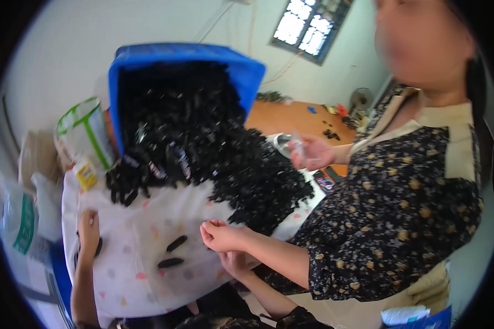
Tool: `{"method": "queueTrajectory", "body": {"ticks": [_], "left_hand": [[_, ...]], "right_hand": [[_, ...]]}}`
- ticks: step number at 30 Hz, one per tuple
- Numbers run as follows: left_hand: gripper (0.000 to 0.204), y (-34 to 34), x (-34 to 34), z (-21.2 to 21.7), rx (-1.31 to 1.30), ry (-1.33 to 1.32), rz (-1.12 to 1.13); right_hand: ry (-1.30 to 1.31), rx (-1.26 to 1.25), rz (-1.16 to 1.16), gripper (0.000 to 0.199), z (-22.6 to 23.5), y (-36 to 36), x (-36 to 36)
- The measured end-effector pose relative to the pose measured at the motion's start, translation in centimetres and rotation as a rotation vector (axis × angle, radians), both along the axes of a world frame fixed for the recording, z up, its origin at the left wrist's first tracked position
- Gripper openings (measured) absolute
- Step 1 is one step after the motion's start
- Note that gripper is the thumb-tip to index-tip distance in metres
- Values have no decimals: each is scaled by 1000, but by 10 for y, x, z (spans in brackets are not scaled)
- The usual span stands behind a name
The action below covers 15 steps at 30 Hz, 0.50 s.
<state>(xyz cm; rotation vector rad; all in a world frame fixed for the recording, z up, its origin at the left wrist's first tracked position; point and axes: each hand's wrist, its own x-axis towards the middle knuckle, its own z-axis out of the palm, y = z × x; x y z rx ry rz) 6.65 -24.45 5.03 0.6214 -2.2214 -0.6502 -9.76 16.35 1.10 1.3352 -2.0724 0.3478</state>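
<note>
Lower left, left hand (88, 229) rests flat, open, on cloth (137, 247); right hand (233, 262) lower centre, grip hidden behind a co-worker's hand (220, 236); black pieces (203, 148) above.

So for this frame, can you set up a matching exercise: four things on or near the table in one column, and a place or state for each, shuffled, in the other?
Things:
1. blue crate
2. heap of black parts
3. green-and-white sack
4. clear bag

Places or states:
A. held up in a co-worker's hand
B. tipped on its side, open end facing the camera
C. spilling onto the dotted cloth
D. standing left of the blue crate

Pairs: 1-B, 2-C, 3-D, 4-A
</note>
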Motion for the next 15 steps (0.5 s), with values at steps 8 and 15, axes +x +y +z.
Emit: {"method": "queueTrajectory", "body": {"ticks": [8, 15], "left_hand": [[4, 60, 25, -60, 101, 112, 76], [6, 64, 13, -68, 209, 233, 105]], "right_hand": [[-551, -325, -69, 24, -2, 1, 8], [-534, -263, -83, 23, 2, 5, 2]]}}
